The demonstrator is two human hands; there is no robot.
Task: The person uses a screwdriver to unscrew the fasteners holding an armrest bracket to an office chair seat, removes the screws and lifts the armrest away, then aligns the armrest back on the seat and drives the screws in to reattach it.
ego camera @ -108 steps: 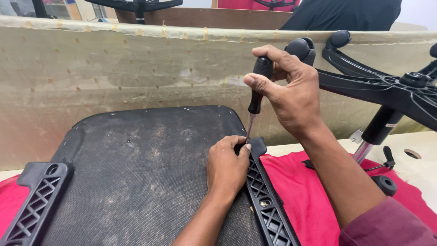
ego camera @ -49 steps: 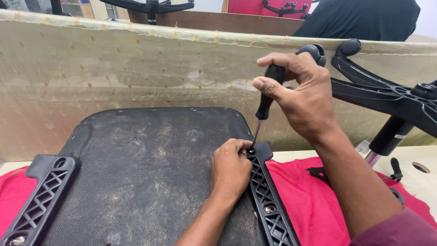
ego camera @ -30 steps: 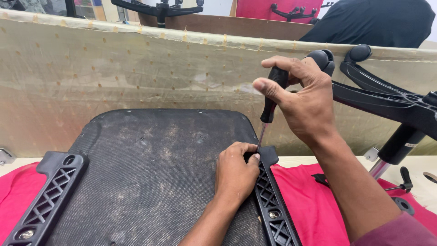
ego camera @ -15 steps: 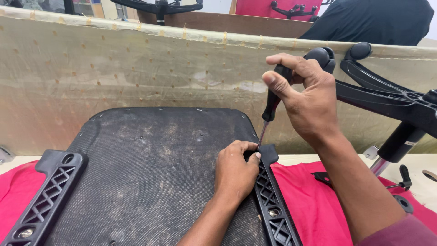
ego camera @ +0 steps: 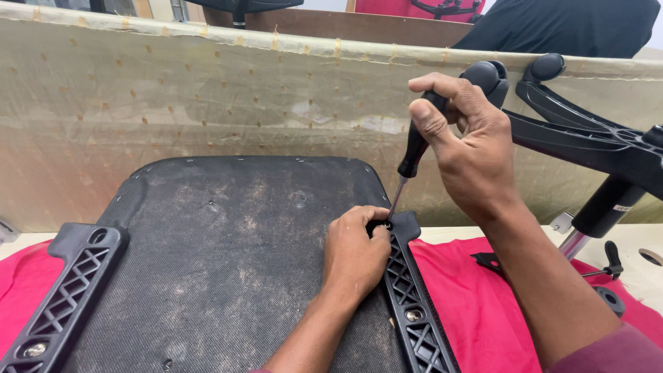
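Seat underside: your dusty black fabric seat panel [ego camera: 228, 262] shows grey smudges.
Brackets: black lattice-patterned plastic armrest bracket [ego camera: 414, 304].
Tool: black-handled steel-shafted screwdriver [ego camera: 414, 148].
Cloth: plain red cloth [ego camera: 476, 304].
Backdrop: beige speckled fabric board [ego camera: 207, 103].

A pale table [ego camera: 642, 238] holds a red cloth [ego camera: 476, 297]. An upside-down black chair seat [ego camera: 228, 262] lies on the cloth. A black chair base [ego camera: 601, 148] rests beside it.
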